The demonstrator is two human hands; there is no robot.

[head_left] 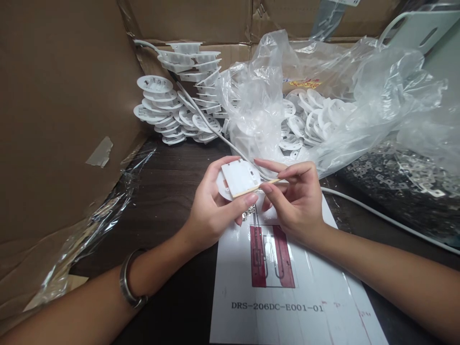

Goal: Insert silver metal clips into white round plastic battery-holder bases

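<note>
My left hand [215, 206] is closed around a round white plastic part [237, 176] with a raised square block, tilted toward me. Between the thumb and fingers of my right hand [296, 196] is a thin wooden stick [273, 181], which lies along the near edge of the white part. Below the hands is a white sheet [233, 273] with a red and grey diagram and the print DRS-206DC-E001-01. A few small shiny metal pieces [248, 212] show under my left thumb, at the top of the sheet.
Stacked white round parts [161, 103] stand at the back left. More lie in a clear plastic bag [266, 91] at the back. Small metal plates [398, 167] fill a dark bag at right. A white cable [381, 215] crosses the dark table. Cardboard [64, 96] walls the left side.
</note>
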